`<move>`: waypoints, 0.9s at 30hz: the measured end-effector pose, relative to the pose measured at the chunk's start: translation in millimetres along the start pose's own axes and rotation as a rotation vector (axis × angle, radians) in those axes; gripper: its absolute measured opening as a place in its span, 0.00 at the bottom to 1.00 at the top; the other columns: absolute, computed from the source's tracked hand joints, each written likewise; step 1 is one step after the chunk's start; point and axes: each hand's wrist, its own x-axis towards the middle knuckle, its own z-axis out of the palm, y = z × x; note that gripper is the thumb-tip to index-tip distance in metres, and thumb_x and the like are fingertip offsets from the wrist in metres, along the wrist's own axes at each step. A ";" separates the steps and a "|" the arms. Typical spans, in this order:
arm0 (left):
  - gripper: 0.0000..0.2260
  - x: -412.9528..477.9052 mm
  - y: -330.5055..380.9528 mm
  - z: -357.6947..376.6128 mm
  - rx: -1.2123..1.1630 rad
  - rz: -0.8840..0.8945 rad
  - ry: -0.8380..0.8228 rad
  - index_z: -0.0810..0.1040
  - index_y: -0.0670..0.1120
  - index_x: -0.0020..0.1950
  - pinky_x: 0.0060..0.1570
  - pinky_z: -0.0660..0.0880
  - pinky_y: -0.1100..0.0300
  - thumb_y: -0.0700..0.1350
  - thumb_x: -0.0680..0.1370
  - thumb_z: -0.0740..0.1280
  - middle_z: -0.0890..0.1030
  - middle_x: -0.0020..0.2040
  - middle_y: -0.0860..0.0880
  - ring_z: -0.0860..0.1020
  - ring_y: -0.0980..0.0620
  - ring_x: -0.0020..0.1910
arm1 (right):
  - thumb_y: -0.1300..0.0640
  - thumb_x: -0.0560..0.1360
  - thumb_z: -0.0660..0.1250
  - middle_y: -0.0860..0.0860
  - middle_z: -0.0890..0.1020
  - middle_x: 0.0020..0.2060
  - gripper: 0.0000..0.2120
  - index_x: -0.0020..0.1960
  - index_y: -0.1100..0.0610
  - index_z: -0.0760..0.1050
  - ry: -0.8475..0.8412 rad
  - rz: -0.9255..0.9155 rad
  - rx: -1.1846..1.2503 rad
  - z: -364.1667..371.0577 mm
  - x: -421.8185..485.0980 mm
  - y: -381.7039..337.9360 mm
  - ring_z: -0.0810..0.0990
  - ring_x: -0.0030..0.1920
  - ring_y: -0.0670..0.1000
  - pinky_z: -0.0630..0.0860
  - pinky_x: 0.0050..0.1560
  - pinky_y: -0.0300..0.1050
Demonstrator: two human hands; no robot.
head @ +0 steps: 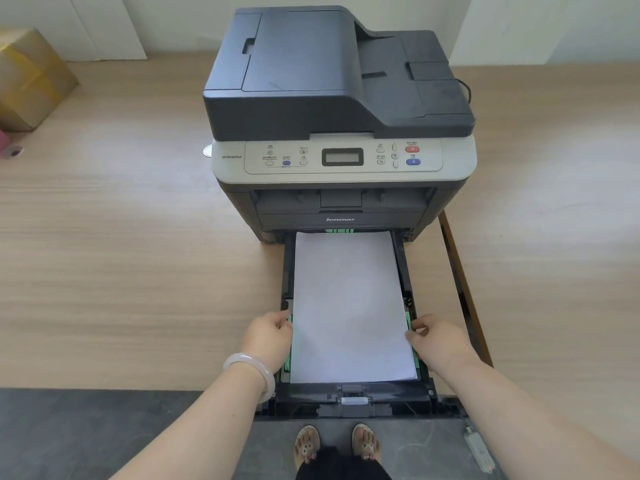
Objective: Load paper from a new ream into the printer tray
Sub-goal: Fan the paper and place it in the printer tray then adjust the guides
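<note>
A dark grey printer [337, 98] stands on a wooden table. Its black paper tray [349, 405] is pulled far out toward me, over the table's front edge. A white paper stack [349, 306] lies flat in the tray. My left hand [268, 336], with a pale bangle on the wrist, pinches the green side guide [288, 362] at the stack's left edge. My right hand [438, 341] pinches the green guide on the stack's right edge. No ream wrapper is in view.
A cardboard box [29, 77] sits at the table's far left, with a pink roll [10, 150] in front of it. A white power strip [479, 452] lies on the dark floor at the lower right. My sandalled feet [337, 445] stand below the tray.
</note>
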 end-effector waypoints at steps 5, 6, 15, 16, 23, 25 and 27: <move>0.19 -1.8 -3.0 3.8 0.009 0.028 0.011 0.73 0.48 0.68 0.32 0.70 0.63 0.41 0.78 0.56 0.82 0.40 0.50 0.73 0.53 0.30 | 0.53 0.77 0.63 0.55 0.81 0.55 0.18 0.65 0.57 0.71 0.004 0.004 -0.008 6.0 1.0 -0.1 0.76 0.43 0.51 0.72 0.41 0.40; 0.19 -0.9 -2.9 4.4 0.017 0.030 0.022 0.73 0.47 0.67 0.31 0.70 0.63 0.41 0.78 0.56 0.82 0.41 0.47 0.73 0.52 0.29 | 0.54 0.76 0.63 0.56 0.82 0.54 0.18 0.65 0.57 0.71 0.004 0.006 -0.002 6.9 1.4 -0.2 0.76 0.43 0.51 0.73 0.41 0.41; 0.17 4.9 -5.0 3.2 0.023 0.040 0.024 0.76 0.46 0.65 0.41 0.75 0.60 0.40 0.78 0.57 0.83 0.49 0.46 0.78 0.48 0.38 | 0.56 0.76 0.63 0.56 0.82 0.48 0.15 0.61 0.58 0.71 0.053 0.016 -0.083 15.6 4.1 -1.6 0.76 0.41 0.53 0.74 0.40 0.42; 0.18 5.0 -4.5 3.2 0.037 0.046 0.028 0.76 0.46 0.65 0.41 0.75 0.60 0.40 0.78 0.56 0.82 0.53 0.45 0.79 0.47 0.40 | 0.56 0.76 0.63 0.57 0.81 0.48 0.14 0.60 0.58 0.71 0.060 0.020 -0.095 16.8 4.1 -2.4 0.76 0.41 0.53 0.74 0.40 0.43; 0.19 1.4 0.2 6.4 0.189 0.101 0.047 0.74 0.44 0.67 0.41 0.75 0.58 0.38 0.78 0.55 0.79 0.62 0.42 0.79 0.38 0.50 | 0.54 0.74 0.65 0.56 0.80 0.48 0.15 0.58 0.58 0.69 0.083 -0.005 -0.221 24.1 1.5 -7.8 0.77 0.42 0.53 0.77 0.40 0.45; 0.21 -2.3 1.2 9.4 0.236 0.128 0.051 0.71 0.44 0.69 0.45 0.76 0.57 0.38 0.77 0.55 0.76 0.63 0.42 0.78 0.40 0.50 | 0.53 0.74 0.66 0.56 0.80 0.49 0.17 0.60 0.58 0.68 0.081 -0.015 -0.250 24.6 1.2 -7.9 0.78 0.43 0.53 0.76 0.39 0.44; 0.22 -8.3 1.4 13.2 0.254 0.138 0.050 0.66 0.45 0.72 0.51 0.75 0.56 0.38 0.78 0.55 0.74 0.64 0.40 0.77 0.42 0.54 | 0.52 0.74 0.67 0.56 0.80 0.51 0.19 0.61 0.58 0.68 0.076 -0.023 -0.263 23.9 0.9 -7.4 0.79 0.45 0.54 0.75 0.39 0.43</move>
